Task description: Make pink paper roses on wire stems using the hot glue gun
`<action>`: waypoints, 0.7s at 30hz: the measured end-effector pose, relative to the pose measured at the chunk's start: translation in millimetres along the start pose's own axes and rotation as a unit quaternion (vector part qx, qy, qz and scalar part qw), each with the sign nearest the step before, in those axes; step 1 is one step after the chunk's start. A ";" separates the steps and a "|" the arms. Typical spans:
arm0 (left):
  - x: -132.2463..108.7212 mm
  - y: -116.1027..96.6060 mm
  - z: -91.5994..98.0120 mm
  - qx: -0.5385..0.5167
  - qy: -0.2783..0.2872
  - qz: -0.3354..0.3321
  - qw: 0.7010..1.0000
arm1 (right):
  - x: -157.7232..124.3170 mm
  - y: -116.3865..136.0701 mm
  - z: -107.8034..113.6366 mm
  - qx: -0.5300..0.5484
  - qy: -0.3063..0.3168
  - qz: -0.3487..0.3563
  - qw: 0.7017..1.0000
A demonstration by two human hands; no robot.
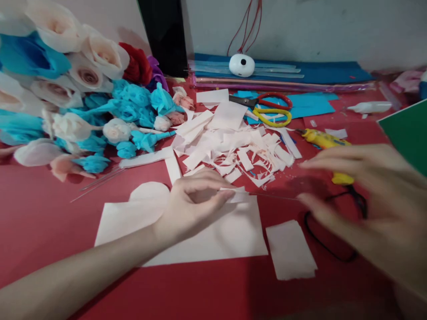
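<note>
My left hand [195,202] pinches a small strip of pale paper [238,195] wrapped at the end of a thin wire [276,197], just above a large pale sheet [213,235] on the red table. My right hand [363,200] is blurred by motion on the right. Its fingers are spread, with the tips close to the wire's far end, and I cannot make out whether they touch it. A small pale rectangle [290,249] lies below the wire.
A heap of pale paper scraps [233,142] lies in the middle. Paper flowers in blue, white and red [83,102] pile up at the left. Red and yellow scissors [270,109] and a yellow glue gun [325,142] with a black cord [333,249] sit behind.
</note>
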State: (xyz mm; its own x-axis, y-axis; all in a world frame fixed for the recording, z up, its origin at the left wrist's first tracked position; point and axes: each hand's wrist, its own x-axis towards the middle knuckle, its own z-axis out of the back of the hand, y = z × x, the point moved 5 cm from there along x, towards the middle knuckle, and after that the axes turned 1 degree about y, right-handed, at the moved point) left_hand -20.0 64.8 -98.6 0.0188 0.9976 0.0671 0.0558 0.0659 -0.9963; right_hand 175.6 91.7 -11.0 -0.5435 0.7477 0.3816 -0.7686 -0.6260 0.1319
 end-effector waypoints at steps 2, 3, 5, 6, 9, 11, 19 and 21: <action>0.8 -3.9 -0.5 0.017 0.013 -0.010 1.000 | 2.2 24.3 -10.7 0.047 0.033 0.054 0.997; 1.1 -5.8 -0.7 0.026 0.020 -0.017 0.999 | 3.2 31.6 -16.9 0.070 0.043 0.070 0.994; 1.1 -9.1 -1.2 0.048 0.036 -0.033 0.998 | 4.5 37.1 -29.1 0.104 0.057 0.077 0.990; 0.9 -10.2 -1.8 0.056 0.046 -0.040 0.997 | 4.7 37.1 -33.9 0.120 0.062 0.075 0.988; 0.1 -11.3 -3.7 0.064 0.074 -0.051 0.994 | 2.9 35.2 -40.3 0.161 0.072 0.065 0.982; 0.1 -10.9 -4.4 0.055 0.082 -0.049 0.994 | 1.1 35.9 -39.0 0.183 0.074 0.061 0.978; 0.4 -6.6 -5.5 0.033 0.102 -0.033 0.994 | -0.9 39.6 -37.7 0.218 0.078 0.064 0.971; 0.5 -5.9 -5.2 0.038 0.104 -0.039 0.993 | -0.8 39.4 -38.9 0.220 0.078 0.066 0.970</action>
State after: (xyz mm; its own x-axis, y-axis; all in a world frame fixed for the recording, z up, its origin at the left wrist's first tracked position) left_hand -15.1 64.8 -92.4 0.2239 0.9637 0.1454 -0.0106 0.1516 -0.9884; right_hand 132.6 75.1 -41.7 -0.6978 0.6582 0.2825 -0.4897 -0.7262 0.4824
